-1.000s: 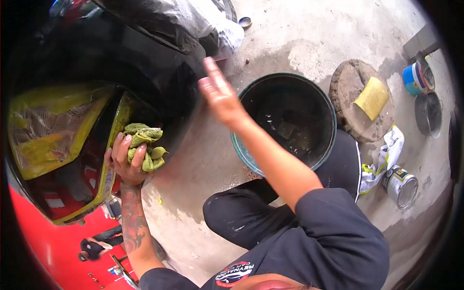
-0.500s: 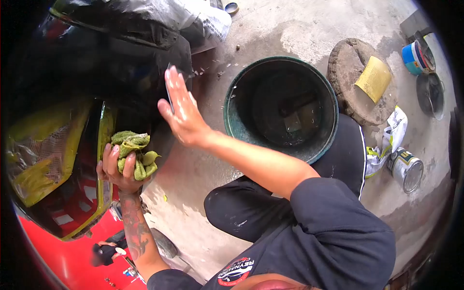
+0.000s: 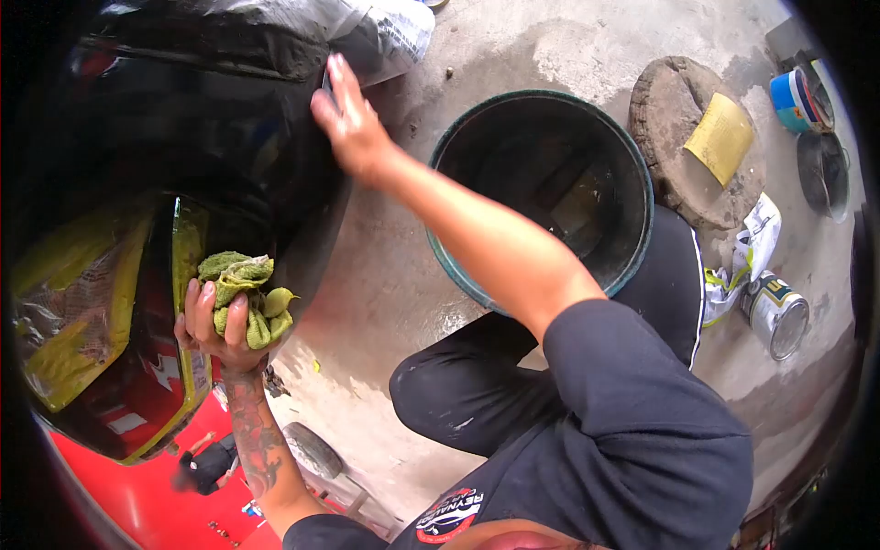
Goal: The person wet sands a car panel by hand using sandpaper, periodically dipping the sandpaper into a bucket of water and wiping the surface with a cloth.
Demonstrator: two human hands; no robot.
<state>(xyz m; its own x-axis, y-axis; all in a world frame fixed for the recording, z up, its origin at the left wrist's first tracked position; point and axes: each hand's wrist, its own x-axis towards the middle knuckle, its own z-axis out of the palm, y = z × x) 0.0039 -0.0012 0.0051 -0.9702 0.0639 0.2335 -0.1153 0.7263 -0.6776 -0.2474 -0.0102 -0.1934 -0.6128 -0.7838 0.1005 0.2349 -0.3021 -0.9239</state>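
Note:
My left hand point(image 3: 213, 327) grips a crumpled green cloth point(image 3: 245, 300) at the lower edge of a glossy black vehicle panel point(image 3: 192, 137). My right hand point(image 3: 346, 117) lies flat with fingers stretched out on the upper right part of that black panel, holding nothing I can see. Below the panel are yellow point(image 3: 64, 302) and red bodywork point(image 3: 128, 486). A dark green bucket point(image 3: 642, 183) with water in it stands on the concrete floor just right of my right forearm.
A round wooden block point(image 3: 665, 119) with a yellow sheet point(image 3: 721, 137) lies beyond the bucket. A tin can point(image 3: 776, 316), a white rag point(image 3: 747, 252), a blue-white tub point(image 3: 796, 99) and a metal pan point(image 3: 823, 174) stand at the right. Plastic wrap point(image 3: 385, 32) covers the vehicle's top.
My right hand swung from above the bucket left to the black panel, then slid up along it. The left hand with the cloth barely moved. The view shifted slightly.

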